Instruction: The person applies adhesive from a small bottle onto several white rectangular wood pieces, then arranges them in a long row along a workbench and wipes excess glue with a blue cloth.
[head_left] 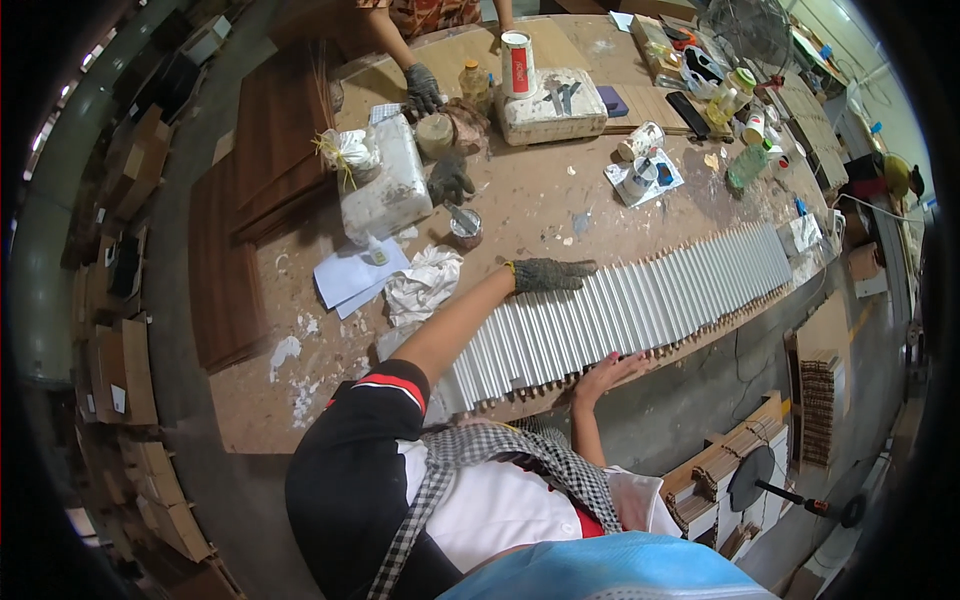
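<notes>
A long row of narrow silvery-white strips [640,305] with brown ends lies side by side across the near part of the table. My left hand [552,275], in a dark grey knitted glove, rests at the row's far edge with its fingers stretched out to the right. At the near edge, my bare right hand [608,376] touches the strip ends, fingers extended. Neither hand shows anything gripped in it. A crumpled white cloth [424,284] lies left of my left forearm, and a small cup [466,228] with a flat tool in it stands beyond.
Across the worktable [540,200], a co-worker's gloved hand [422,90] is near a white block [385,190] and a dark glove [450,178]. Another block [553,105] carries a tall cup [517,65]. Bottles [748,165] stand at right; brown panels [225,260] lie at left.
</notes>
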